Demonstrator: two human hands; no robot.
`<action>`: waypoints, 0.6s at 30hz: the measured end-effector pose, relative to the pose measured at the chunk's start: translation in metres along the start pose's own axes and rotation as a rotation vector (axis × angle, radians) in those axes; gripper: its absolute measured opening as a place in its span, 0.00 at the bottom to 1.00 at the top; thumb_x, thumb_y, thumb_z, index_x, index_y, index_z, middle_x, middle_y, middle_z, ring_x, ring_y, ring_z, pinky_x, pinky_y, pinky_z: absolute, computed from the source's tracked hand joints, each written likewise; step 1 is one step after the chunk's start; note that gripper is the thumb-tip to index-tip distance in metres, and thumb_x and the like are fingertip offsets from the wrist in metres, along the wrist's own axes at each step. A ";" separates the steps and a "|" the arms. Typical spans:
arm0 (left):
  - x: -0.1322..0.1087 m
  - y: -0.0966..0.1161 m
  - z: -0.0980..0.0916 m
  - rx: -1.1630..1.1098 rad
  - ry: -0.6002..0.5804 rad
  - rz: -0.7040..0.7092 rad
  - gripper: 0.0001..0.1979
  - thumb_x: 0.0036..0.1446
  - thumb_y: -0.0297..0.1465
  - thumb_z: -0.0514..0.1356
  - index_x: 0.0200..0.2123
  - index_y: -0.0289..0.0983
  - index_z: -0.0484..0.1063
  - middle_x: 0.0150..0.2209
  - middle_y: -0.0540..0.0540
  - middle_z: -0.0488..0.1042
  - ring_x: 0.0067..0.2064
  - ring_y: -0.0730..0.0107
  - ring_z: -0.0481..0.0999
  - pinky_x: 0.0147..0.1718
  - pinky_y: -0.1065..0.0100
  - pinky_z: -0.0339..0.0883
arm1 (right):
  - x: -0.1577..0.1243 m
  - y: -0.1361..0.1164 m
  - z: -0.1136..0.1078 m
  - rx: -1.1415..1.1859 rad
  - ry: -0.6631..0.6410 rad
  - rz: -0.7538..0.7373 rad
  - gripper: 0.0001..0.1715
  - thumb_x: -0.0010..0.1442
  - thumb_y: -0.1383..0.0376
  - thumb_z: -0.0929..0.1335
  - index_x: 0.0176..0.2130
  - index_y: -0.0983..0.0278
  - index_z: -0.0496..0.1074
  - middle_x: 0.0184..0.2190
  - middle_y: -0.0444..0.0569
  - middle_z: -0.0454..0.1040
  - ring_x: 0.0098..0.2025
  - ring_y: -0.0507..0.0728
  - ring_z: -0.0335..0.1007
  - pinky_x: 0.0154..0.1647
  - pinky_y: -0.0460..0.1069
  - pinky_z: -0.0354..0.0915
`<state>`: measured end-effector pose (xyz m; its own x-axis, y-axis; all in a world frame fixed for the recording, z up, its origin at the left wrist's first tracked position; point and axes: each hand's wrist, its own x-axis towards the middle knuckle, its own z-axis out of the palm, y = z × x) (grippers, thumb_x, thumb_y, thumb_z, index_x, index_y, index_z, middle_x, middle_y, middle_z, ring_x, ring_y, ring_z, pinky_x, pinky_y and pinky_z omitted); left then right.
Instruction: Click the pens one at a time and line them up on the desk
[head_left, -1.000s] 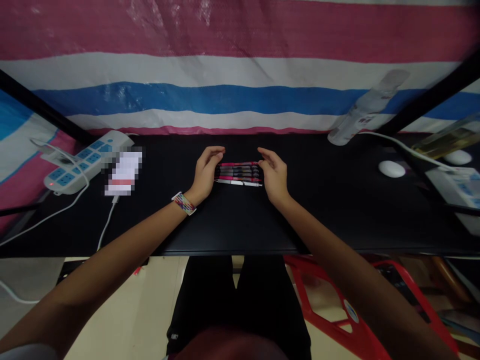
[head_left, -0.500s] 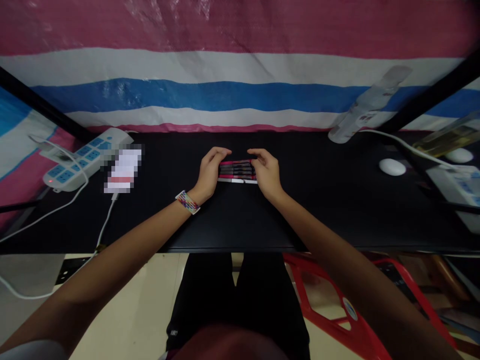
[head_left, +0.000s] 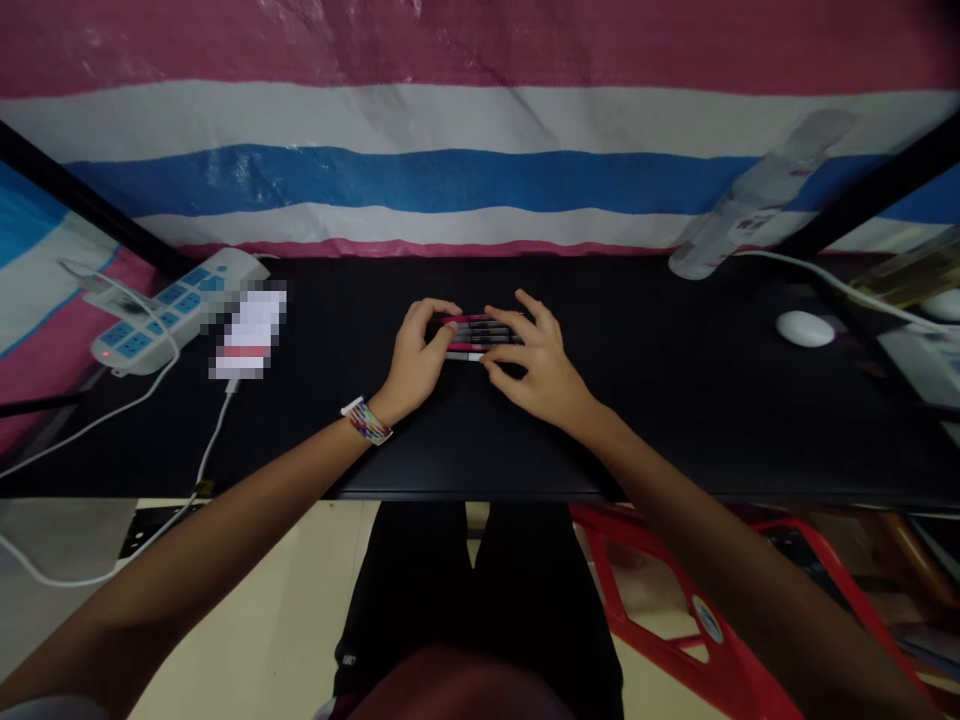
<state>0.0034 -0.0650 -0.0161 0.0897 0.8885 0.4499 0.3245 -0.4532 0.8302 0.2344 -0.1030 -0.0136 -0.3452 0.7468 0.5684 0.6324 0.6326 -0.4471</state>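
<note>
A row of several pens [head_left: 484, 332], dark ones and pink-trimmed ones, lies side by side on the black desk. At the near side of the row is a white pen [head_left: 466, 357]. My left hand [head_left: 416, 355] curves around the left ends, its thumb touching the row and its index finger stretched beyond the far side; thumb and finger are apart. My right hand [head_left: 544, 365] comes in from the right, with thumb and index finger closing on the white pen. Its other fingers are spread over the right ends, which they partly hide.
On the left of the desk [head_left: 645, 420] lie a power strip [head_left: 176, 305] and a blurred-out phone [head_left: 251, 335] with a white cable. A clear bottle [head_left: 750, 205] and a white mouse [head_left: 805, 328] are on the right. Below the desk stands a red stool [head_left: 645, 600].
My right hand has shifted from the pens' right ends to the near side, spreading its fingers and taking the white pen's middle. My left thumb has moved onto the row.
</note>
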 end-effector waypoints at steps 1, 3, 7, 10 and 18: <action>-0.002 0.002 -0.002 0.045 0.007 0.010 0.09 0.69 0.30 0.63 0.50 0.44 0.80 0.54 0.42 0.82 0.61 0.52 0.81 0.67 0.49 0.72 | -0.004 -0.002 -0.001 -0.017 -0.010 -0.036 0.09 0.71 0.66 0.75 0.39 0.56 0.88 0.75 0.47 0.78 0.85 0.79 0.58 0.83 0.83 0.55; -0.004 0.005 -0.004 0.112 0.025 0.016 0.11 0.68 0.30 0.63 0.51 0.44 0.80 0.57 0.42 0.82 0.64 0.50 0.80 0.70 0.47 0.71 | -0.009 -0.005 -0.003 -0.042 -0.007 -0.075 0.07 0.72 0.65 0.75 0.43 0.55 0.87 0.74 0.48 0.78 0.84 0.78 0.60 0.83 0.82 0.57; -0.009 0.011 -0.008 0.163 0.037 0.035 0.11 0.67 0.30 0.63 0.51 0.44 0.79 0.57 0.41 0.82 0.65 0.48 0.79 0.71 0.44 0.69 | -0.014 -0.003 -0.004 -0.102 0.003 -0.091 0.10 0.70 0.63 0.78 0.51 0.55 0.86 0.76 0.53 0.76 0.84 0.80 0.60 0.83 0.84 0.55; -0.013 0.016 -0.011 0.213 -0.005 0.069 0.10 0.68 0.31 0.63 0.51 0.45 0.79 0.58 0.42 0.83 0.66 0.48 0.78 0.71 0.42 0.68 | -0.015 -0.001 -0.003 -0.098 -0.013 -0.096 0.05 0.71 0.66 0.76 0.46 0.57 0.84 0.74 0.55 0.78 0.83 0.79 0.61 0.82 0.82 0.57; -0.016 0.030 -0.017 0.193 -0.144 0.223 0.09 0.77 0.40 0.63 0.53 0.47 0.81 0.54 0.48 0.88 0.64 0.51 0.82 0.80 0.40 0.59 | 0.001 -0.010 -0.013 0.111 0.096 -0.010 0.05 0.74 0.66 0.72 0.45 0.56 0.81 0.49 0.51 0.89 0.61 0.69 0.81 0.67 0.68 0.74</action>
<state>-0.0044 -0.0938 0.0069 0.3065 0.7761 0.5512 0.4531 -0.6282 0.6326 0.2366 -0.1110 0.0002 -0.2798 0.7206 0.6344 0.5469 0.6627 -0.5115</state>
